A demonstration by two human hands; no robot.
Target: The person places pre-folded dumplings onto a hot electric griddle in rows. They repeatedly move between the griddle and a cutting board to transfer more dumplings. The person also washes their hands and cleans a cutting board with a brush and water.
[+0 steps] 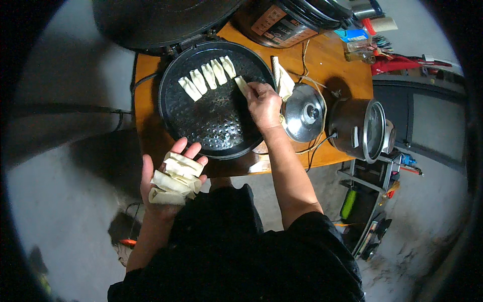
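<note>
A round black electric griddle [203,117] with a dimpled cooking surface sits before me, its lid [162,22] raised at the back. Several pale rolled wrappers [209,76] lie side by side in a slanting row on its upper part. Over the griddle's right side, my right hand [266,105] pinches one more pale roll [240,83] near the row's right end; whether that roll touches the surface I cannot tell. Palm up at the front edge, my left hand [148,181] carries a small pile of similar rolls [177,179], its fingers spread beneath them.
Right of the griddle are a glass pot lid [305,112], a folded pale cloth or paper [283,81] and a looped cord [324,109]. A lidded cooker [349,128] stands at the wooden table's [339,64] right edge. Behind sits a larger dark cooker [283,24] beside bottles [360,51].
</note>
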